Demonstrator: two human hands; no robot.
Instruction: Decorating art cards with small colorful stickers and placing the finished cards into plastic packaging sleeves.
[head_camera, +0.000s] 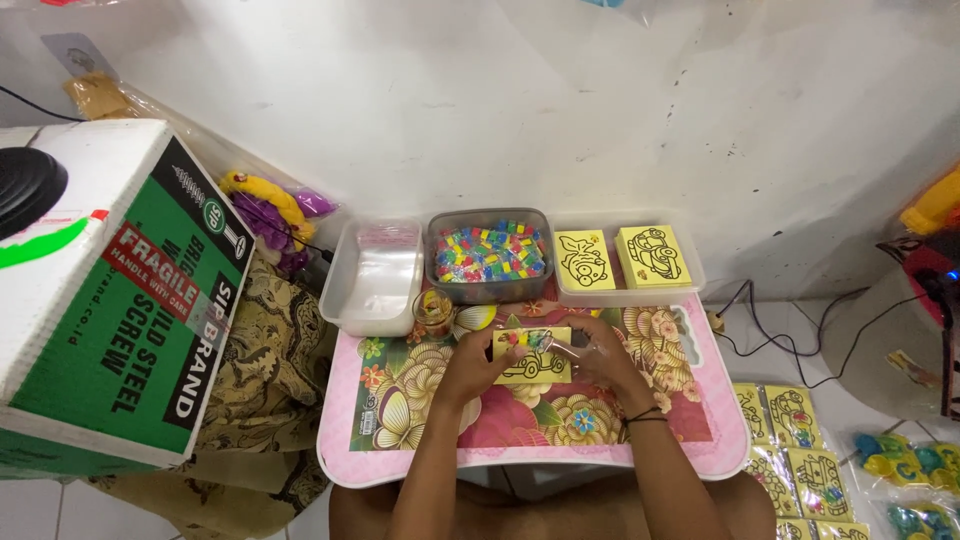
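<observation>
Fingers of both hands were closed around one yellow picture card (533, 357), the left hand (470, 372) pinching its left end and the right hand (600, 360) gripping its right end, where something clear and shiny, likely a plastic sleeve, caught the light; I could not tell whether the card was already inside it.

From the head view, I took the small pink floral table (700, 440) as my landmark. The card sat over the middle of that table, held just above its surface. Along the table's far edge stood a clear tub of sleeves (372, 275), then a grey tub of small coloured packets (489, 252), then a shallow tray (690, 285) with two stacks of unpacked yellow cards (652, 255). A little jar (434, 311) stood just in front of the tubs. To the right of the table, on the floor, lay finished bagged cards (795, 450). To its left sat a large cardboard box (110, 290).

I judged the packing well under way: several cards bagged, two stacks waiting.
</observation>
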